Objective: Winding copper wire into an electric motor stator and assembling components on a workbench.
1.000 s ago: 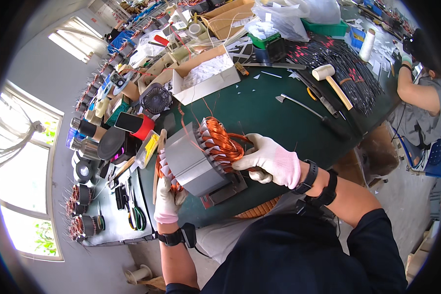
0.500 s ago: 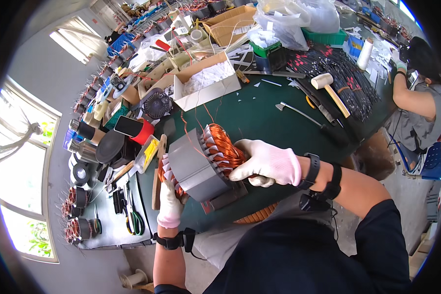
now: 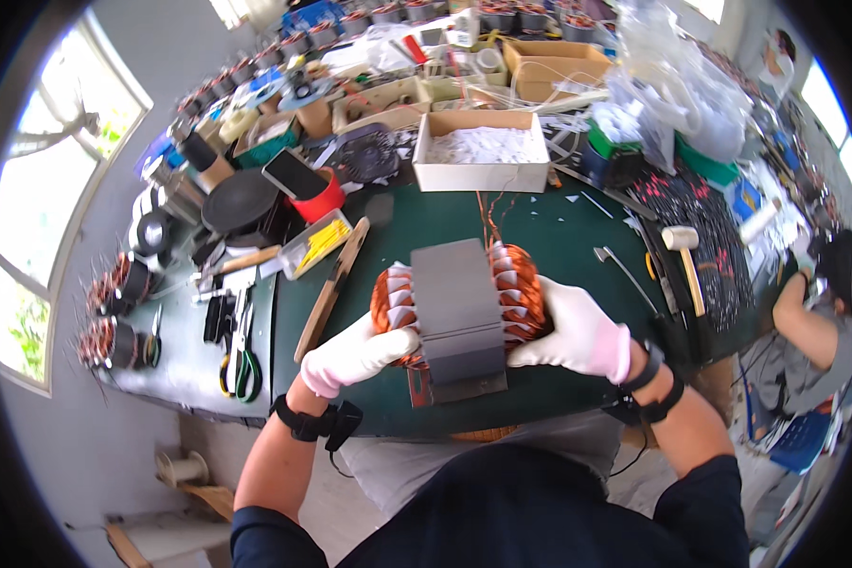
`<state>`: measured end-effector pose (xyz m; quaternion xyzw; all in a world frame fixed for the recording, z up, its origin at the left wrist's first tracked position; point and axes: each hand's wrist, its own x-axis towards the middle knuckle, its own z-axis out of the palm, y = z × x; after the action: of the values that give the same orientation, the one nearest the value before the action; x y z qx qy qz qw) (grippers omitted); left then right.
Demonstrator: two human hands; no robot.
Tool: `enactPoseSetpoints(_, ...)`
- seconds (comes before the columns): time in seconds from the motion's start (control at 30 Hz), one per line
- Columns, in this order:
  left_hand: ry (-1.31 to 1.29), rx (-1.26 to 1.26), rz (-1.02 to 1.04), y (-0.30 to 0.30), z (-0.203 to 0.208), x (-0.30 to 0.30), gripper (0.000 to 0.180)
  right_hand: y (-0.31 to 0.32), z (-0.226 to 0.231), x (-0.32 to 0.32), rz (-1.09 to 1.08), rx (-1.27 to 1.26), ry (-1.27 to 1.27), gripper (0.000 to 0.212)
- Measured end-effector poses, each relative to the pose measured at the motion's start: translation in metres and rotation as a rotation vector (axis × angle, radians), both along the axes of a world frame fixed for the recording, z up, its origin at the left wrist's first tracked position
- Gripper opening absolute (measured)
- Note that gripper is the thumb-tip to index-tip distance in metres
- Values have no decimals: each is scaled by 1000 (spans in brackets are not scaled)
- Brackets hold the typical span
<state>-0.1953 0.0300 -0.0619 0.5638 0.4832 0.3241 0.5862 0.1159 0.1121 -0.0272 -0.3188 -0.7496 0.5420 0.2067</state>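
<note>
A motor stator point(image 3: 460, 303) with a grey steel core lies on its side in front of me. Orange copper windings bulge from both ends, with white insulation tabs around each rim. My left hand point(image 3: 362, 354), in a white glove with a pink cuff, grips the left winding end, thumb toward the core. Gloved likewise, my right hand point(image 3: 572, 331) wraps the right winding end. Copper lead wires point(image 3: 490, 216) rise from the right end. Beneath the stator, a dark flat block point(image 3: 466, 386) shows at the table's near side. The fingertips under the windings are hidden.
Left of the stator lie a wooden stick point(image 3: 331, 290), a tray of yellow pieces point(image 3: 316, 246) and scissors point(image 3: 242, 350). A white box point(image 3: 483, 174) stands behind. To the right are a small hatchet-like tool point(image 3: 627, 275) and a mallet point(image 3: 687, 265). Another person point(image 3: 814, 322) sits at far right.
The stator has turned from slanted to squarely crosswise, its right end swinging nearer me. Both hands keep hold of it. The head view has swung left.
</note>
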Motion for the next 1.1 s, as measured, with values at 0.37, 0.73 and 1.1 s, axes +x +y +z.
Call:
enactPoseSetpoints(0.37,-496,119,593,-33,-12,55,44,-36,-81,14,-281,121,255,88)
enactPoseSetpoints(0.73,-503,77,653,-33,-13,38,36,4,-50,42,-68,-58,255,62)
enactPoseSetpoints(1.1,86,298,-325,40,-2,-10,25,77,-141,-11,50,-800,317,18)
